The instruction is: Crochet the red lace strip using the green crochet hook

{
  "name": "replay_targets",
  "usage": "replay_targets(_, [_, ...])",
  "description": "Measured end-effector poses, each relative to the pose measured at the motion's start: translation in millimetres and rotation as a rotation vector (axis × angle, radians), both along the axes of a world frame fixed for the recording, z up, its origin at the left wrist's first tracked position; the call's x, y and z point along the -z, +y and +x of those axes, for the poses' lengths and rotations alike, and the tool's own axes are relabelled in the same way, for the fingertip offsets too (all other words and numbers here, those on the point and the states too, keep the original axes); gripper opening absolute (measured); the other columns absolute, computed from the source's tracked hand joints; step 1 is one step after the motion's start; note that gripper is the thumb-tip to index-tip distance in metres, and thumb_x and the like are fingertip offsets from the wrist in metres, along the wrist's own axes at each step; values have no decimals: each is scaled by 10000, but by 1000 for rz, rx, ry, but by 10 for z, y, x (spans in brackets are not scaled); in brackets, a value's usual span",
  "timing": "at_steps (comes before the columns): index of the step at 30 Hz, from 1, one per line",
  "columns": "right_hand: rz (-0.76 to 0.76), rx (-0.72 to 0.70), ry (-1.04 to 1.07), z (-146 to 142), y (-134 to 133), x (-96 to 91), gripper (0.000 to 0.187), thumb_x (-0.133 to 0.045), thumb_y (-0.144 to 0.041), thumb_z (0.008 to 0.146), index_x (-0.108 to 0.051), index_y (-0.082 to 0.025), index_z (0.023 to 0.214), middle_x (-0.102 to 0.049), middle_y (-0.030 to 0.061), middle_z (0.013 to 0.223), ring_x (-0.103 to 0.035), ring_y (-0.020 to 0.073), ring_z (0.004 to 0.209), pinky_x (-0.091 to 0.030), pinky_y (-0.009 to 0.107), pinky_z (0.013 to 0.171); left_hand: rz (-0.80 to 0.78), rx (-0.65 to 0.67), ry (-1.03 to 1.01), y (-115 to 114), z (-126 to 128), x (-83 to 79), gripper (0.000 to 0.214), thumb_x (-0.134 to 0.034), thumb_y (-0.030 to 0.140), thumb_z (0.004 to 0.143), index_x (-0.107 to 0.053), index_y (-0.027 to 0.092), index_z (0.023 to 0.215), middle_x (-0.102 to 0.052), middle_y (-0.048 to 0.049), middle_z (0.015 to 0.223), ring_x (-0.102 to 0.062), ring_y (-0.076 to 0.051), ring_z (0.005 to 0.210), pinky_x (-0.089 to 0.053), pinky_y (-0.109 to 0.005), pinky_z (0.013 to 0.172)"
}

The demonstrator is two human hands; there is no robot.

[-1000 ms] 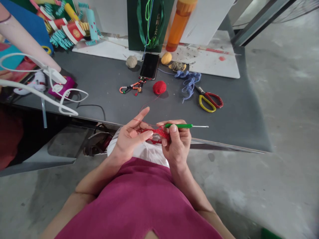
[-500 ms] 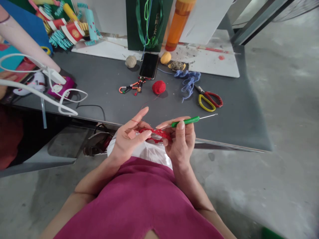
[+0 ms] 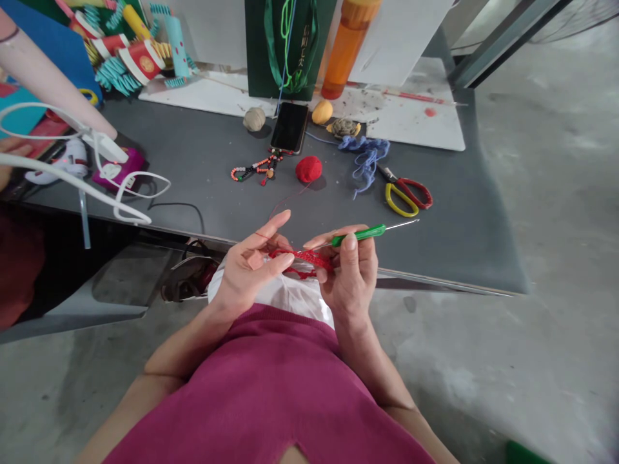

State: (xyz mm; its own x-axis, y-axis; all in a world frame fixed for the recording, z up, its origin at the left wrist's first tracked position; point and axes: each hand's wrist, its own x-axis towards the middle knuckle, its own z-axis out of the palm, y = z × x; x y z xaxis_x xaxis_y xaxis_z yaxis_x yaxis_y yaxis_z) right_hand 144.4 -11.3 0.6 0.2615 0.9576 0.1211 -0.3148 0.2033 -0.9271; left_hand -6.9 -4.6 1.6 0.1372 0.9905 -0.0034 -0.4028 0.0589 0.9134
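My left hand [image 3: 251,264] pinches a small red crochet piece [image 3: 304,261] just in front of the grey table's near edge, its index finger stretched up with red thread over it. My right hand [image 3: 351,270] grips a green-handled crochet hook [image 3: 362,233], whose metal end points right and slightly up; its fingers also touch the red piece. The thin red thread runs up to a red yarn ball [image 3: 309,169] on the grey table [image 3: 464,232].
On the table lie yellow-and-red scissors [image 3: 405,193], blue yarn [image 3: 366,154], a black phone [image 3: 290,127], a beaded charm [image 3: 254,169], small yarn balls, an orange bottle [image 3: 349,45] and a green bag [image 3: 287,45]. Another person's arm [image 3: 43,77] and white cables occupy the left.
My right hand tilted the hook from level to pointing slightly upward and shifted a little right. My left hand kept its hold on the red piece.
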Motion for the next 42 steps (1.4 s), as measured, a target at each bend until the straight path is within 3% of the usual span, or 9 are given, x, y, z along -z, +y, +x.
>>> replay_targets(10, [41, -44, 67, -6, -2, 3, 259, -721, -509, 972, -609, -292, 885, -744, -69, 692, -479, 61, 348, -346, 191, 304, -37, -3, 4, -4, -2, 6, 499, -924, 268, 752, -831, 322, 1239, -730, -12, 855, -610, -122, 781, -545, -238, 711])
replay_targets(22, [6, -16, -13, 5, -18, -4, 309, -714, -560, 954, -566, -298, 884, -777, -63, 701, -507, 70, 342, -323, 189, 283, -11, -1, -29, 0, -12, 2, 490, -928, 245, 754, -831, 374, 1217, -721, 10, 834, -610, -96, 773, -531, -203, 716])
replay_targets(30, [4, -18, -10, 14, -25, 15, 289, -704, -550, 963, -570, -303, 897, -789, -60, 740, -500, 65, 347, -335, 188, 293, -22, -29, 8, -13, -22, 17, 453, -919, 288, 771, -843, 327, 1215, -741, -18, 828, -570, -106, 685, -554, -220, 660])
replay_targets(42, [37, -34, -10, 6, -37, -8, 277, -703, -529, 971, -587, -284, 911, -826, -44, 779, -499, 57, 343, -340, 171, 300, -7, -23, 34, -28, -42, 29, 448, -913, 267, 799, -829, 355, 1231, -745, 0, 836, -616, -90, 723, -564, -219, 742])
